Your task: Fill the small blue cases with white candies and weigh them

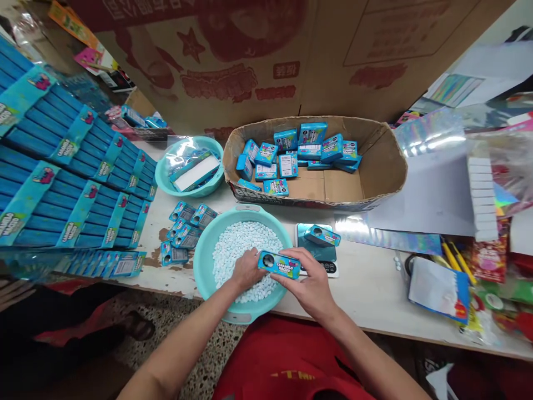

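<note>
My right hand [313, 282] grips a small blue candy box [287, 265] by its right end, between thumb and fingers. A round dark opening shows at the box's left end. My left hand [246, 270] is over the small white candies [237, 243] at that end, its fingers curled together; what they hold is hidden. The candies lie in a wide turquoise bowl [202, 256] under both hands. Just right of the bowl is a small digital scale [328, 256], with another blue candy box [322, 235] lying on it.
Beyond the bowl stands a cut-down cardboard box [375, 161] of blue boxes, before a tall carton [250, 61]. Several boxes [186, 236] lie left of the bowl. A smaller bowl [200, 190] and stacked display packs [70, 183] are farther left. Another person's hand [14, 293] shows at left.
</note>
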`<state>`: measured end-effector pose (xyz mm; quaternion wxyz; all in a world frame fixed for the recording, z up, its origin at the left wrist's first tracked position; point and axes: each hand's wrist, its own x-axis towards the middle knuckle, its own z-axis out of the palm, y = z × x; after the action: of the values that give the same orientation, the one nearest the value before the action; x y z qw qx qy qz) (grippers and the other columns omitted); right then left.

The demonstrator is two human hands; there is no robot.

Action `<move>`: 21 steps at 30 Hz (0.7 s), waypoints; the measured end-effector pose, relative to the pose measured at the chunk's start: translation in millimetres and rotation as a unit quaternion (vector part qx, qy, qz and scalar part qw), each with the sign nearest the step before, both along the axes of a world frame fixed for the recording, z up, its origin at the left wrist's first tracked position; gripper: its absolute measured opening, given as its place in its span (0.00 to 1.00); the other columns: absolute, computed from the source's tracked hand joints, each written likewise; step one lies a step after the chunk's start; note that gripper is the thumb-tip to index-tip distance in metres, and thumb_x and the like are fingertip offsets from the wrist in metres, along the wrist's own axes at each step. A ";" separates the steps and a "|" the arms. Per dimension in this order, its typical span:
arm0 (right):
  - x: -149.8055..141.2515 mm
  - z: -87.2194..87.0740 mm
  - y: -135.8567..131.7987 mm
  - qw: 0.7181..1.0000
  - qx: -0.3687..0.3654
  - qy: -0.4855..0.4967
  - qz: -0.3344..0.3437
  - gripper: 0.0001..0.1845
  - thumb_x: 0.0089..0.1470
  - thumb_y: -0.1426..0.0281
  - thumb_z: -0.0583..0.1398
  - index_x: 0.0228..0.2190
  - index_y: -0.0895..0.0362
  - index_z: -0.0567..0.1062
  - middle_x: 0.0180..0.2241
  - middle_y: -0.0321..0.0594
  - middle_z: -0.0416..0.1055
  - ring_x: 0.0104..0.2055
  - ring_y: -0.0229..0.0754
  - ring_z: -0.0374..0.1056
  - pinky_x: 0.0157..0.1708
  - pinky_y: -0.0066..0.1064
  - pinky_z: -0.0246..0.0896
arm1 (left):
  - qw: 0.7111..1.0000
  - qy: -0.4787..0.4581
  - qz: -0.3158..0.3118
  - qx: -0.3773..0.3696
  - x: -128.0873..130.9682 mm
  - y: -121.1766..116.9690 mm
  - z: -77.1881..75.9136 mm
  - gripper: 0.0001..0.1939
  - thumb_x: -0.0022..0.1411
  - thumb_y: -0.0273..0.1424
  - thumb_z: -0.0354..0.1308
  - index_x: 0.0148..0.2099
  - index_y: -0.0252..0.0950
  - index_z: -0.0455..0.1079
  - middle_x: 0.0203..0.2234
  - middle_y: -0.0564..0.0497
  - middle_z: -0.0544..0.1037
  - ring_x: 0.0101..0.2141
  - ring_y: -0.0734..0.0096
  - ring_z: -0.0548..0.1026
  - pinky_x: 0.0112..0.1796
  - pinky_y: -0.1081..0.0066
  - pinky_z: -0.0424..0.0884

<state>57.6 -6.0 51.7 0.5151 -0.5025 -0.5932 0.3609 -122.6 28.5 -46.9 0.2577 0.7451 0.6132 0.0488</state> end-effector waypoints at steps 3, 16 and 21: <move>-9.6 -13.1 2.6 1.000 -0.028 -0.002 -0.008 0.17 0.43 0.69 0.68 0.37 0.55 0.73 0.36 0.39 0.70 0.38 0.41 0.68 0.38 0.31 0.65 | 0.971 -0.172 0.162 -0.040 -20.9 2.9 5.7 0.06 0.47 0.33 0.60 0.27 0.37 0.68 0.25 0.51 0.71 0.31 0.65 0.70 0.35 0.69 0.64; -48.1 -29.2 5.4 0.976 -0.069 -0.194 0.069 0.18 0.42 0.71 0.68 0.38 0.56 0.72 0.35 0.40 0.71 0.40 0.47 0.67 0.39 0.37 0.59 | 0.630 -0.668 0.397 0.026 9.2 2.4 98.4 0.13 0.48 0.34 0.63 0.33 0.37 0.62 0.23 0.55 0.70 0.27 0.71 0.73 0.27 0.74 0.68; -50.7 -17.7 9.3 0.972 -0.071 -0.212 0.069 0.18 0.41 0.68 0.68 0.37 0.55 0.72 0.35 0.38 0.71 0.41 0.46 0.67 0.40 0.36 0.56 | 0.636 -0.655 0.402 0.074 13.1 7.8 100.6 0.13 0.49 0.32 0.62 0.32 0.36 0.61 0.20 0.56 0.69 0.23 0.73 0.71 0.27 0.72 0.69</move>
<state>7.0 3.2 33.9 0.3148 -0.5605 -0.6951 0.3220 -109.5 36.4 53.7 0.4904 0.2139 0.5172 0.6680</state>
